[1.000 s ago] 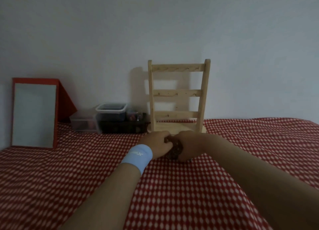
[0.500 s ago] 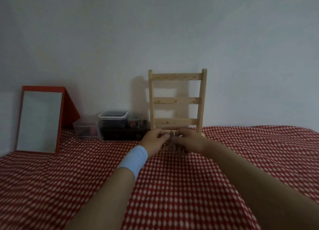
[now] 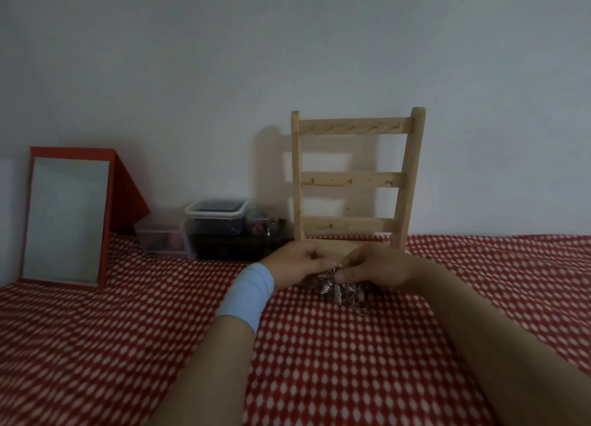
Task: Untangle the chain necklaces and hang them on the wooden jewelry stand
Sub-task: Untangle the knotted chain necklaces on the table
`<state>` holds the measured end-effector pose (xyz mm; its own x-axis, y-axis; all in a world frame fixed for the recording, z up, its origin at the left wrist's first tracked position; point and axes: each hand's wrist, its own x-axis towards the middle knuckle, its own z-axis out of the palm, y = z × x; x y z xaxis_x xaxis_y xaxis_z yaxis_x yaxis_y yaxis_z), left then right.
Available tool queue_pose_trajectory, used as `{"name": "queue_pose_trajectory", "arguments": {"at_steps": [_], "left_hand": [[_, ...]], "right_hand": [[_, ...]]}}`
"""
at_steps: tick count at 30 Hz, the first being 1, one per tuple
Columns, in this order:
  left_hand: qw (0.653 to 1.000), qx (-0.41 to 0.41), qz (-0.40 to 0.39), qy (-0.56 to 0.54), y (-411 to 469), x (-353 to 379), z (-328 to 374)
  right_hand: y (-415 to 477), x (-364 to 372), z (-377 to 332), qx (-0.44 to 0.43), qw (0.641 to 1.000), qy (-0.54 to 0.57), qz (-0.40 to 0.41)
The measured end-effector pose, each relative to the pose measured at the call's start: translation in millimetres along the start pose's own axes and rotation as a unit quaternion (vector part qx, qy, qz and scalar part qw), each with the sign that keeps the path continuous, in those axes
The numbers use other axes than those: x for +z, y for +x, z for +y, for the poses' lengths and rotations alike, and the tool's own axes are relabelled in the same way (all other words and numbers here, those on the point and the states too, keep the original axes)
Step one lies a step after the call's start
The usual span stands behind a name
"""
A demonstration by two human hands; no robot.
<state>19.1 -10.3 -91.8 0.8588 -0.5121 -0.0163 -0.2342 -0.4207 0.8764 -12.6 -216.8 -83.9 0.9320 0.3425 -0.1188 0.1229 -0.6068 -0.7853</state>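
Both hands have lifted the chains (image 3: 342,289) off the cloth (image 3: 319,361) since the earlier frame; left hand (image 3: 295,264) and right hand (image 3: 372,270) each pinch the clump, at 6 o'clock below the stand (image 3: 355,179); best to tease one strand loose gently, without tugging knots tighter.

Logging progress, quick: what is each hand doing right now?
Left hand: closed on the tangled chain necklaces.
Right hand: pinching the same tangled chain necklaces.

Red-and-white patterned cloth surface (image 3: 319,361), bearing: 1 wooden jewelry stand (image 3: 353,182), 1 red-framed standing mirror (image 3: 67,217), stacked clear plastic containers (image 3: 217,221) on dark box (image 3: 240,248).
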Motion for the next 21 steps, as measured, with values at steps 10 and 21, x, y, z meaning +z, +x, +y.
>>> {"name": "queue_pose_trajectory", "arguments": {"at_steps": [10, 21], "left_hand": [[0.992, 0.084, 0.092, 0.01, -9.7, -2.7, 29.1], [0.983, 0.116, 0.13, -0.062, -3.6, 4.7, 40.5]], "right_hand": [[-6.1, -1.9, -1.1, -0.055, 0.983, 0.156, -0.08], [-17.1, -29.4, -29.8, -0.005, 0.992, -0.122, -0.029]]}}
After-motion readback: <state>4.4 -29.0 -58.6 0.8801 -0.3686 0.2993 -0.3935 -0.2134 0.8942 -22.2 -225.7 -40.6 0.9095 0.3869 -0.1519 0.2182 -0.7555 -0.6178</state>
